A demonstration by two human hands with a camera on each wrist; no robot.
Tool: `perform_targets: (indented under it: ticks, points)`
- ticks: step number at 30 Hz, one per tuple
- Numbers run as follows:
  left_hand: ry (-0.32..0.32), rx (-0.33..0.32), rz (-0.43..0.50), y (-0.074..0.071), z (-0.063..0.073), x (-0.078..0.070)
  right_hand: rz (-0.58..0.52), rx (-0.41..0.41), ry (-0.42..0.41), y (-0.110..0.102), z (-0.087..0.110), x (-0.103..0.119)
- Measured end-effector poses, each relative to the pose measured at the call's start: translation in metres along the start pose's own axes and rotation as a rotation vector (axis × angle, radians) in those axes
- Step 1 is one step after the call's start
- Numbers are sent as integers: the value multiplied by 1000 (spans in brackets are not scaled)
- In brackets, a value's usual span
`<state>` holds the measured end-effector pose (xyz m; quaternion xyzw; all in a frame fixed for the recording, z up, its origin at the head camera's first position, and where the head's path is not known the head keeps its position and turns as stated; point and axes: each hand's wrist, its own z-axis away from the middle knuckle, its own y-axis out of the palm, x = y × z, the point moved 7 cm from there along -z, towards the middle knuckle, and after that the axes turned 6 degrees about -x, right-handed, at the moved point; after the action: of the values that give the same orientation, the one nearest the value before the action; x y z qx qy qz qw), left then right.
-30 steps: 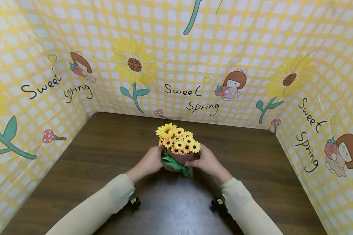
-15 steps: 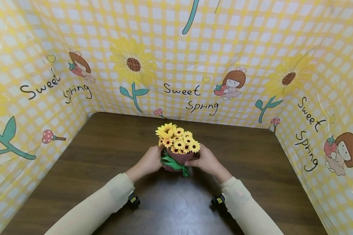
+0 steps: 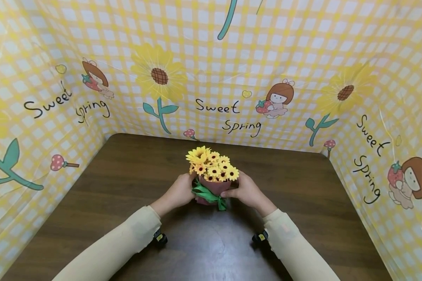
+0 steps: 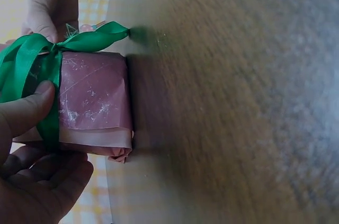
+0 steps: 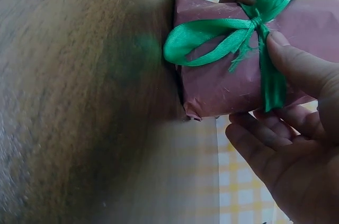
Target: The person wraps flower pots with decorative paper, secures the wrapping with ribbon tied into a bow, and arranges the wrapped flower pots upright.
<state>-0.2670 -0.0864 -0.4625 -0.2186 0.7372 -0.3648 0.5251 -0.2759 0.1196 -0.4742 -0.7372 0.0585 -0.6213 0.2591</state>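
Note:
A small bouquet [image 3: 216, 187] of yellow sunflowers and daisies, wrapped in dusty-pink paper, stands upright on the table between both hands. Green ribbon [image 5: 212, 36] is tied in a bow round the wrapping, with the knot facing the person. My left hand [image 3: 179, 192] grips the wrapped base from the left, its thumb lying on the ribbon in the left wrist view. From the other side my right hand [image 3: 249, 193] holds it, thumb beside the knot and fingers curving behind. In the right wrist view, the wrapping's bottom [image 5: 183, 75] sits right at the tabletop.
The dark wooden table [image 3: 126, 171] has rounded far corners. Yellow checked cloth [image 3: 211, 70] printed with flowers and "Sweet Spring" encloses it at the back and both sides. A small black device [image 3: 160, 238] is strapped at each wrist, below the cream sleeves.

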Motion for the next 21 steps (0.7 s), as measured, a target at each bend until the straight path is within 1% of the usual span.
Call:
perform_targets:
  ticks: [3, 10, 16, 21]
  points:
    - [8, -5, -14, 0, 0, -1, 14, -5, 8, 0, -1, -1]
    - [-10, -17, 6, 2, 0, 2, 34, -4, 8, -1, -1, -1]
    - [11, -27, -10, 3, 0, 3, 32, -2, 9, 0, 0, -1]
    - [23, -28, -13, 4, 0, 3, 14, 8, -11, 1, -1, 1]
